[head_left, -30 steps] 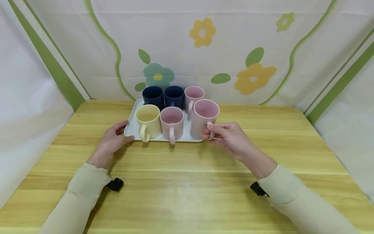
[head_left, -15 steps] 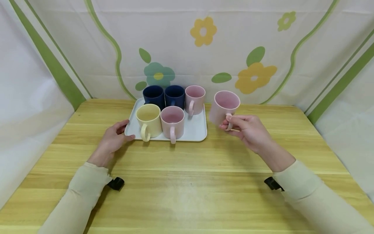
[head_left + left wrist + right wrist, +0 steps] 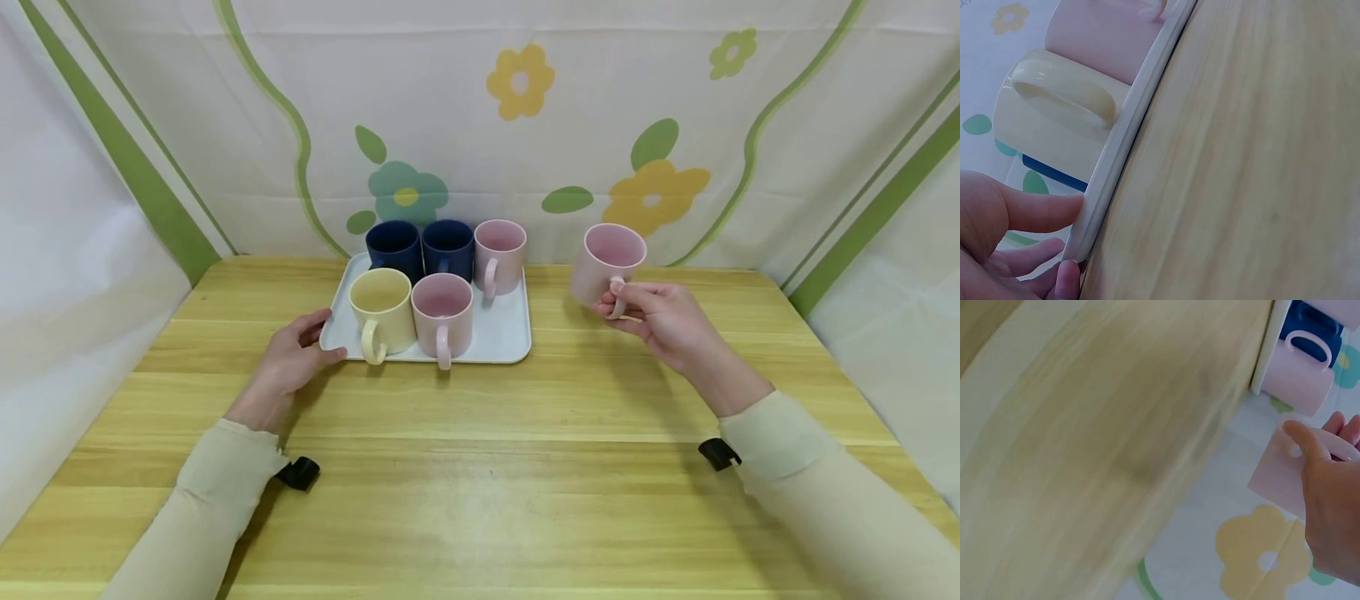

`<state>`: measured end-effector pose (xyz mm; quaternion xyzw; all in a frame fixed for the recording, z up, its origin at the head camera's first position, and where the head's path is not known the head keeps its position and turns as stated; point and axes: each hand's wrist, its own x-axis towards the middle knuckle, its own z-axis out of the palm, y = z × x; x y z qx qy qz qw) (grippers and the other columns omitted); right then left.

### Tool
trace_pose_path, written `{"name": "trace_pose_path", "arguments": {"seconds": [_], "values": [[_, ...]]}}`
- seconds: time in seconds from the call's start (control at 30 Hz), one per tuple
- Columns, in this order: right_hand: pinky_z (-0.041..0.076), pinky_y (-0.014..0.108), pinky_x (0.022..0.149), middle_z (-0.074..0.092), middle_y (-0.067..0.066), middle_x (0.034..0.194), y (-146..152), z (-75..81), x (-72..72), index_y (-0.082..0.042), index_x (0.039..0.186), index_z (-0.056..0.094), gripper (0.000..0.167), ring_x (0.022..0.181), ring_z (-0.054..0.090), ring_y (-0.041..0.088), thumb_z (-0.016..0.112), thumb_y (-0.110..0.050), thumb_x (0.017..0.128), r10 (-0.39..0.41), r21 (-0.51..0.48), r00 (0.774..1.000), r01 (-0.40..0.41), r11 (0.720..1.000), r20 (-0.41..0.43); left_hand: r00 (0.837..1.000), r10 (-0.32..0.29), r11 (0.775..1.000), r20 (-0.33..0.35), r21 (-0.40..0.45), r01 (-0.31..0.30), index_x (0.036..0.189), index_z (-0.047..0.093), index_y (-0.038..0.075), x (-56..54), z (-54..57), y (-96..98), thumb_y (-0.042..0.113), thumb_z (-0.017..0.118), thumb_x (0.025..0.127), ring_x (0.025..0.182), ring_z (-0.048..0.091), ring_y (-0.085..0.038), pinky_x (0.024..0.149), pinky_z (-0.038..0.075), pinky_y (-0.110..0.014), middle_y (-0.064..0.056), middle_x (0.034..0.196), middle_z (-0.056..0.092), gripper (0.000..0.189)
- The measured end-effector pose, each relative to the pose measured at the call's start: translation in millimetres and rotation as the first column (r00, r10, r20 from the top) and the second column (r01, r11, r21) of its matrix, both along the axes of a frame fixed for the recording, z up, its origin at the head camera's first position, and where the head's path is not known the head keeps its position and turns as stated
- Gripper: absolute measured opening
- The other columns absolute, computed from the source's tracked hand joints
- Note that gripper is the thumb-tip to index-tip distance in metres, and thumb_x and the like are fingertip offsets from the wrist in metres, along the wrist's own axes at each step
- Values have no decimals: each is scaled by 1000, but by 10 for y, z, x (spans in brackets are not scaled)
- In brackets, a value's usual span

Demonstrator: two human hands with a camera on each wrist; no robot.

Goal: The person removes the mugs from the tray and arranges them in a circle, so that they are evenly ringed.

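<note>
Tray (image 3: 504,333) holds five mugs (image 3: 433,327); left fingers (image 3: 309,319) pinch it at eight o'clock, right fingers (image 3: 636,295) a pink mug (image 3: 595,279) at three.

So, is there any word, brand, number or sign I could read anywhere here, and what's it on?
None: no readable text in any view.
The pink mug in the right hand, the yellow mug and the tray show plain visible surfaces.
The backdrop bears only flowers, leaves and green lines.
The black wrist pieces are too small to check for lettering.
</note>
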<state>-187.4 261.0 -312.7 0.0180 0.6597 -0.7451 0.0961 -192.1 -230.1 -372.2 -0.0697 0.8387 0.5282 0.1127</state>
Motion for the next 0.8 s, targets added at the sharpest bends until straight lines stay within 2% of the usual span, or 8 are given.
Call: {"name": "trace_pose_path", "arguments": {"seconds": [0.23, 0.57, 0.8], "values": [[64, 29, 87, 77, 3, 92, 120, -66, -105, -2, 100, 81, 18, 91, 79, 14, 70, -16, 103, -25, -30, 1000, 25, 999, -4, 1000, 6, 1000, 12, 18, -6, 171, 20, 9, 12, 5, 6, 7, 68, 102, 151, 33, -39, 125, 33, -53, -23, 172, 29, 84], [64, 29, 87, 77, 1, 93, 274, -123, -218, -4, 98, 80, 20, 94, 78, 13, 68, -18, 105, -26, 1, 1000, 26, 1000, 10, 1000, -6, 1000, 4, 10, 6, 170, 21, 9, 1, 21, 9, 8, 69, 101, 152, 33, -39, 122, 36, -49, -24, 171, 30, 84], [64, 29, 88, 77, 0, 95, 360, -171, -325, -4, 102, 79, 19, 93, 76, 12, 67, -18, 105, -34, 47, 999, 32, 998, 34, 1000, 9, 1000, 17, 22, -10, 170, 21, 9, 11, 10, 25, 5, 67, 101, 151, 33, -39, 125, 33, -52, -23, 172, 29, 83]]}}
